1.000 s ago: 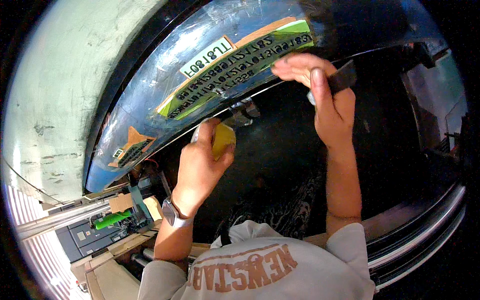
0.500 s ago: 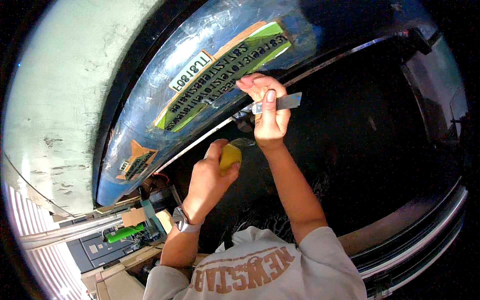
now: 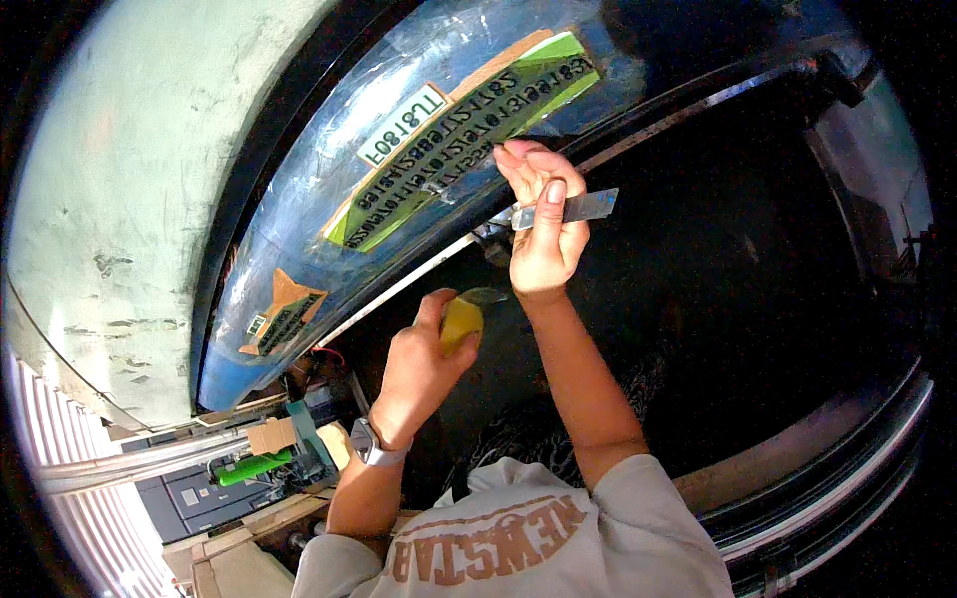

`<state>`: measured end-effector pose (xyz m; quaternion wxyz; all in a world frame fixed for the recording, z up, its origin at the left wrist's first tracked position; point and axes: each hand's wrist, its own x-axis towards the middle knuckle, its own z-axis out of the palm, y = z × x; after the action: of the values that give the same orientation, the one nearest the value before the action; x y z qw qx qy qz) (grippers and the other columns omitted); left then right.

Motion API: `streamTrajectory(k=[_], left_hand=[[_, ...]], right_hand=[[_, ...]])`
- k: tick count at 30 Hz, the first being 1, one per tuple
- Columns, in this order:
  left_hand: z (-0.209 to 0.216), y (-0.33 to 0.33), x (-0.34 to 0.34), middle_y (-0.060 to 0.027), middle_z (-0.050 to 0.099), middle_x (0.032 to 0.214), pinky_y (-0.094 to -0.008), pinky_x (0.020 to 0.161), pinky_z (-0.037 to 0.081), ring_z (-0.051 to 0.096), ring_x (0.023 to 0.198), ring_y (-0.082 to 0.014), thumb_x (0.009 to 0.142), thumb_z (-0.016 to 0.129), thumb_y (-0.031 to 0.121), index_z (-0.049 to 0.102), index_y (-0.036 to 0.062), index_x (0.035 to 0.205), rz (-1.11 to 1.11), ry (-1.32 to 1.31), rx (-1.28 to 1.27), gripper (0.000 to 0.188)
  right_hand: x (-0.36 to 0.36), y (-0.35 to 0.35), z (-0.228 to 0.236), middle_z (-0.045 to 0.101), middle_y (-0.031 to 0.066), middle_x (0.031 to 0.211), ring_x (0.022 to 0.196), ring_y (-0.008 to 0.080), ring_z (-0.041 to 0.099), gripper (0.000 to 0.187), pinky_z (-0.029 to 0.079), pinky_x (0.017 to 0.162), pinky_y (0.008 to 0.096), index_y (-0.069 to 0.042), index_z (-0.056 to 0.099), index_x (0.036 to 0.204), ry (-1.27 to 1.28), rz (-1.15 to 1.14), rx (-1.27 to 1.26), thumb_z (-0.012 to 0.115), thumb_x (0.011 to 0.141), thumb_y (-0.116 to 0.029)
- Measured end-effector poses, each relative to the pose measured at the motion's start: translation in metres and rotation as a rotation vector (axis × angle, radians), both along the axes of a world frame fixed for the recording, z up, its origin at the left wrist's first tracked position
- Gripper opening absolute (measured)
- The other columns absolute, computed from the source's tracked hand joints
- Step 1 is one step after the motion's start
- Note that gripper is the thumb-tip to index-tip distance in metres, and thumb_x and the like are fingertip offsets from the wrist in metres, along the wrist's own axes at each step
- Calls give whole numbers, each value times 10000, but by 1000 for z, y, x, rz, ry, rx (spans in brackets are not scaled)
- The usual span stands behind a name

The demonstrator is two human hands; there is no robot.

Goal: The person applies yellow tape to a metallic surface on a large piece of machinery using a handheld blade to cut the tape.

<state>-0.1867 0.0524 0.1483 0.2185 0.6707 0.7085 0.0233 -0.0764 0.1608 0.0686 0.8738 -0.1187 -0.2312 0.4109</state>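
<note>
My left hand [image 3: 419, 344] is closed round a yellow, rounded thing [image 3: 462, 325]. A thin, see-through piece [image 3: 483, 296] sticks out from its far side; I cannot make out its exact kind. In my right hand [image 3: 546, 234] a flat, shiny metal strip [image 3: 592, 206], like a blade or scraper, is pinned under the thumb. That hand's fingertips reach the lower edge of a green printing plate [image 3: 478, 130] with raised black mirrored characters, and I cannot tell if they touch it. The plate lies on a large blue curved cylinder [image 3: 309, 199]. A small plate [image 3: 284, 311] sits further left on it.
A pale, scuffed machine panel [image 3: 110, 219] curves along the left. Below the cylinder runs a light metal bar [image 3: 409, 274] over a dark space. At lower left are a grey cabinet [image 3: 184, 498] and a green cylindrical part [image 3: 249, 466]. Metal rails [image 3: 827, 498] bend along the right.
The cylinder and its plates appear slightly further right and up in the view. My right hand sits a little further right with the metal strip. Both hands keep their holds.
</note>
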Motion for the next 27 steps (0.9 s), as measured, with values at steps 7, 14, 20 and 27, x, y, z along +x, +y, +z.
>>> streamTrajectory(k=[7,14,20,27], left_hand=[[-2,0,-6,-231,659,856,-441,656,539,653,768,-395,779,703,199,470,68,1198,-50,10,81,497],[1,7,11,-232,658,847,-440,673,533,650,780,-396,789,690,202,480,71,1200,-111,31,67,479],[1,4,2,-237,674,935,-396,734,538,677,881,-358,796,689,144,456,79,1252,-50,44,-5,516],[-10,2,-15,-231,662,870,-431,694,532,652,814,-398,792,687,189,466,52,1204,-31,38,-26,487]], right_hand=[[-19,-6,0,513,212,1230,1123,342,556,324,418,1020,473,21,449,1207,87,5,-74,333,1026,-221],[-8,-14,8,540,211,1198,1125,342,562,321,429,1014,444,56,456,1195,42,109,-75,313,1029,-180],[57,12,15,572,210,1166,1086,316,591,367,444,1000,424,63,478,1169,-62,6,-128,309,1034,-234],[2,-1,-3,528,253,1203,1122,407,551,340,433,1004,510,62,454,1195,153,16,-72,337,1021,-206]])
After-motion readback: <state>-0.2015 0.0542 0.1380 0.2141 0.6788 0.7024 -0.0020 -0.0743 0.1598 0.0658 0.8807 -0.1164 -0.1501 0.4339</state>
